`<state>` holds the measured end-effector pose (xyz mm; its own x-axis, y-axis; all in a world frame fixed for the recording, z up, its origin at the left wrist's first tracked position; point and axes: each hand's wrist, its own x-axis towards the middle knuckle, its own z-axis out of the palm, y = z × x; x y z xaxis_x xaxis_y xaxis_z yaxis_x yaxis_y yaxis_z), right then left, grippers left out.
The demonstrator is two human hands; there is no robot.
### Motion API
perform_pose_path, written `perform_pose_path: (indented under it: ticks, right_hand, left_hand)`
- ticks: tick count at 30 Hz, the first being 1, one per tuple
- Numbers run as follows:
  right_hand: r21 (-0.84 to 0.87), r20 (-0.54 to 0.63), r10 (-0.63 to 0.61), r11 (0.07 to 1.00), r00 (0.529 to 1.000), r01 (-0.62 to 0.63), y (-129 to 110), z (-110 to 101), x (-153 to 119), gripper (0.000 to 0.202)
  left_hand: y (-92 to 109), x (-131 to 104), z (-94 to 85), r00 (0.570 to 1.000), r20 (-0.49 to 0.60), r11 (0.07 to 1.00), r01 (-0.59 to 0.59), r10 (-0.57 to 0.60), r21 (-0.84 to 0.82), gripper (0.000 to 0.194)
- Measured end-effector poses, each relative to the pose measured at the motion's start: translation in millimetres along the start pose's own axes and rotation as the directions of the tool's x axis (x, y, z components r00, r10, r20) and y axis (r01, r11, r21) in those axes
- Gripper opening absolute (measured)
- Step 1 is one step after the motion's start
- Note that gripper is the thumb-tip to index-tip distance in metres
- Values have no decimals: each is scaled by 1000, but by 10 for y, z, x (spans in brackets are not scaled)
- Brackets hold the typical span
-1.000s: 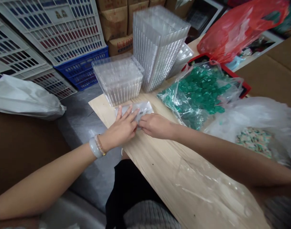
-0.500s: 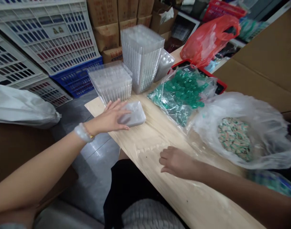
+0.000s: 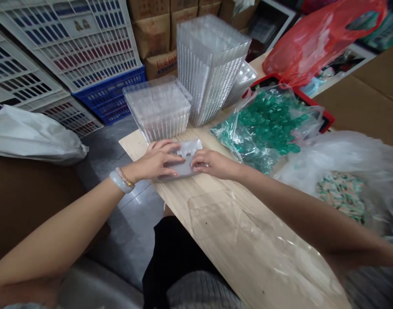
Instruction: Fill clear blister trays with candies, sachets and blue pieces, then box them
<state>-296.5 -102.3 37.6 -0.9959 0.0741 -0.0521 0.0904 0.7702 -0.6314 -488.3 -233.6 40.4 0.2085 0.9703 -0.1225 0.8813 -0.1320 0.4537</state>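
A shallow clear plastic tray [image 3: 190,147] lies at the left end of the wooden table. My left hand [image 3: 158,159] rests over the tray's left part, fingers stretched out and spread. At its right edge is my right hand [image 3: 212,164], its fingers curled against the rim; the fingertips are partly hidden. Just behind my left hand stands a short stack of clear plastic trays [image 3: 161,101]. A taller stack of the same kind [image 3: 209,64] rises beyond it. Nearer my body, a flat transparent plastic piece [image 3: 212,208] lies on the wood.
An open bag of green wrapped pieces [image 3: 273,118] and a bag of small pink-and-green packets [image 3: 341,193] sit along the right side. A red plastic bag [image 3: 312,47] stands behind. White crates [image 3: 100,47] and a blue crate [image 3: 111,94] are beyond the table [image 3: 248,262] at left.
My right hand has moved up and left, from the bare wood to the tray's right edge. My left hand stays on the tray. The view has shifted slightly.
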Motion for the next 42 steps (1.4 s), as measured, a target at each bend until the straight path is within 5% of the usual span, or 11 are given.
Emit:
perform_pose_path:
  ticks: [13, 17, 22, 28, 32, 36, 39, 42]
  right_hand:
    - [13, 36, 24, 1000, 999, -25, -15, -32, 25, 11]
    - [-228, 49, 28, 974, 998, -16, -130, -38, 5, 14]
    - [-632, 150, -9, 768, 989, 103, -382, 51, -8, 19]
    - [-711, 253, 30, 683, 967, 165, -516, 49, 103, 21]
    - [-745, 154, -114, 639, 981, 191, -611, -178, 46, 20]
    - [-774, -77, -165, 632, 983, 45, -822, -424, -408, 20]
    - [-741, -289, -31, 640, 957, -203, -963, -461, -1103, 21]
    - [-647, -427, 208, 610, 880, -457, -1006, -260, -1830, 22]
  left_hand:
    - [-36, 3, 25, 999, -6, 999, -35, 35, 6, 42]
    - [20, -11, 11, 1000, -10, 999, -27, 27, 19, 40]
    - [152, -25, 43, 997, -77, 996, 21, -14, 89, 35]
    - [276, -46, 102, 993, -120, 982, 20, 3, 187, 22]
    - [466, -106, -45, 955, -262, 947, -48, 136, 318, 14]
    - [877, -192, -229, 842, -475, 931, -81, 255, 355, 12]
    - [1260, -285, -45, 766, -583, 959, -163, 271, 232, 18]
    - [1520, -367, 478, 853, -348, 921, -352, 389, 166, 25]
